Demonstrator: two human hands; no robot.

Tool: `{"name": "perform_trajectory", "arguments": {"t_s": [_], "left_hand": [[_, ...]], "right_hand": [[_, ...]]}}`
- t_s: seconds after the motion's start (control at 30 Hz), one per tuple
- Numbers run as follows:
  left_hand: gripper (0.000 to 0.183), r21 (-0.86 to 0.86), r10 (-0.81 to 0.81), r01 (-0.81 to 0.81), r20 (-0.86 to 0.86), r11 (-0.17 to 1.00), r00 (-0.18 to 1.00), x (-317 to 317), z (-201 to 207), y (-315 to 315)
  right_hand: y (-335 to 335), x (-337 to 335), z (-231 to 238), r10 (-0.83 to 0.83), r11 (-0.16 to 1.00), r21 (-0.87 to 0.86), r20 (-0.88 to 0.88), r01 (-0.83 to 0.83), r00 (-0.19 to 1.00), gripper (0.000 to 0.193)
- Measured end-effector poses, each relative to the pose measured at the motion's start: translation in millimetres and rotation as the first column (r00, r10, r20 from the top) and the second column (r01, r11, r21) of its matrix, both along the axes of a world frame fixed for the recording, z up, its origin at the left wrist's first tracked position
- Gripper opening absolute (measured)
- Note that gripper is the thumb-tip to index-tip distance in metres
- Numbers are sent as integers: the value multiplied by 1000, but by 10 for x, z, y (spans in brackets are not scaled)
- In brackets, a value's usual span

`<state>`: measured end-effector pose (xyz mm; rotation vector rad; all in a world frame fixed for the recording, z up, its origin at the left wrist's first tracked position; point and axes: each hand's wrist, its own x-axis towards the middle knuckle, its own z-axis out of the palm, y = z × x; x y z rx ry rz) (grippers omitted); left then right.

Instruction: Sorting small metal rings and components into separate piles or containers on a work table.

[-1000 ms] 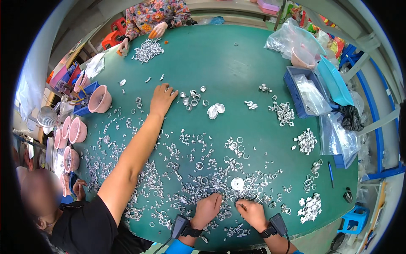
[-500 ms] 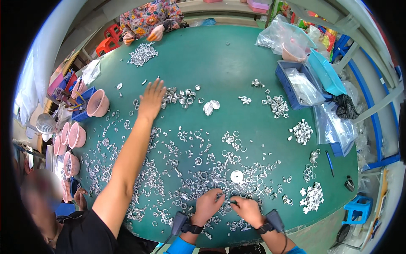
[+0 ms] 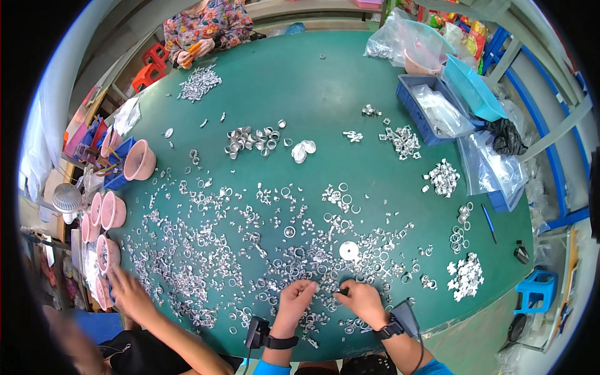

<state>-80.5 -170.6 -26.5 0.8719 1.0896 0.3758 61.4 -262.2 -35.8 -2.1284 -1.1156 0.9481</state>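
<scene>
My left hand [image 3: 296, 300] is over the near edge of the spread of small silvery metal pieces [image 3: 315, 256], its thumb and fingers pinched together. Whatever lies in that pinch is too small to name. Close beside it, a little apart, my right hand [image 3: 364, 301] is closed too, with a small dark spot at its fingertips that I cannot make out. Loose rings [image 3: 357, 325] lie beneath and around both hands. Just beyond my right hand rests a round white disc [image 3: 349, 250] with a tiny centre hole.
A co-worker's arm [image 3: 169, 334] reaches along the left edge by pink cups [image 3: 113, 210]. Across the green table [image 3: 269, 81], another person's hands [image 3: 195, 53] are near a silvery heap [image 3: 200, 82]. Sorted piles [image 3: 465, 277], a blue pen [image 3: 489, 223] and blue bins [image 3: 431, 109] line the right.
The co-worker's arm on the left has swung back from the large rings to the pink cups. My hands have drawn slightly apart. The far person's hands have come together.
</scene>
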Motion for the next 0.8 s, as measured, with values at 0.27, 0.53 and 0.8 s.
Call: {"name": "perform_trajectory", "arguments": {"t_s": [0.27, 0.53, 0.8], "left_hand": [[13, -273, 227, -157, 248, 949, 942, -367, 85, -181], [15, 273, -173, 217, -176, 937, 969, -148, -229, -497], [18, 641, -249, 575, -529, 508, 811, -30, -160, -647]], "right_hand": [[-172, 109, -38, -162, 983, 16, -384, 182, 909, 16], [-117, -139, 30, -28, 999, 20, -50, 29, 998, 17], [-227, -61, 122, -159, 987, -36, -192, 155, 968, 20]]}}
